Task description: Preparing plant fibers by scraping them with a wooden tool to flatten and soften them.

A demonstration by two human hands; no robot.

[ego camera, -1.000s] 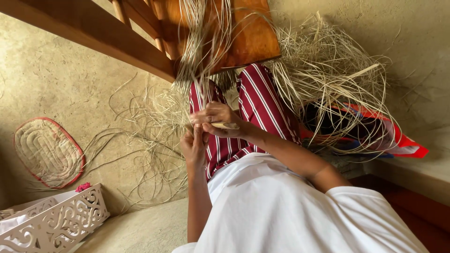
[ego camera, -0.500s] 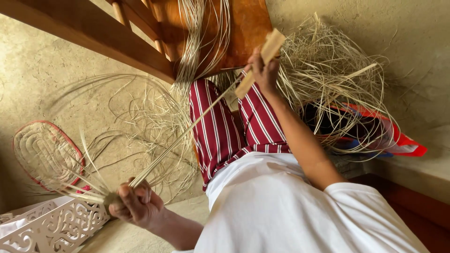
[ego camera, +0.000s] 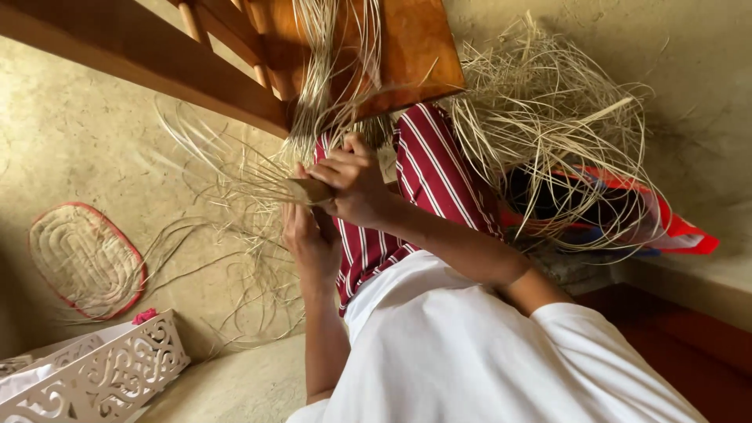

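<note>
At the far left, a woven oval mat (ego camera: pixel 84 258) with a red rim is seen lying on the floor (ego camera: pixel 94 133), and a white cut-out box (ego camera: pixel 94 376) is seen below it, both well apart from the work. Loose pale straw strands (ego camera: pixel 235 188) are fanned out across the floor toward the middle, where the left hand (ego camera: pixel 312 239) is held palm-up just under the gathered ends; its fingers are curled loosely, and whether a strand is actually pinched cannot be told. Just above it, the right hand (ego camera: pixel 356 184) is closed around a small flat wooden tool (ego camera: pixel 309 190), with its fingers pressed together on it, and the strands are met at that spot, over the striped red cloth (ego camera: pixel 423 188) on the lap. More strands hang from the wooden chair seat (ego camera: pixel 392 47) above, and a tangled heap of straw (ego camera: pixel 548 149) is piled on a red bag (ego camera: pixel 666 227) to the right. For the step to be done well, it is judged that one strand should be held taut between both hands and the tool kept flat against it, so that the strand is drawn evenly and not snapped. Compared with half a second ago, the hands are brought together again: the left was stretched far down by the box and the right was raised by the chair seat with the tool.
</note>
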